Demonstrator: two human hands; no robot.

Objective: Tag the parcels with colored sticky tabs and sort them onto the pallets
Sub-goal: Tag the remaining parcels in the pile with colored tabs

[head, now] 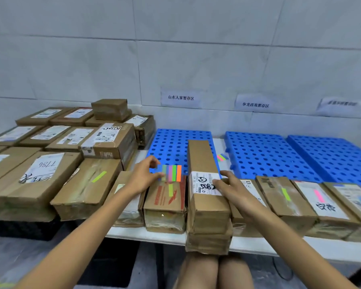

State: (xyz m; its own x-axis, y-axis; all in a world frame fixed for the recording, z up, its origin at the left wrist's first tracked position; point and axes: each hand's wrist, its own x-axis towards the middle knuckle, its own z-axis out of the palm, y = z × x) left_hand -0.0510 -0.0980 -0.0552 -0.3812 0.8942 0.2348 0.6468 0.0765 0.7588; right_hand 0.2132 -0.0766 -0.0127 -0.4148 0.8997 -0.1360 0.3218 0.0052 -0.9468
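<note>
Your left hand pinches colored tab sheet. Your right hand, fingers near straight, rests on label of long parcel; parcel far end overlies leftmost blue pallet.

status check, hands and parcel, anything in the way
Left hand pinches tab sheet. Right hand rests on long box, no tab visible on it. Nothing between box and pallets.
</note>
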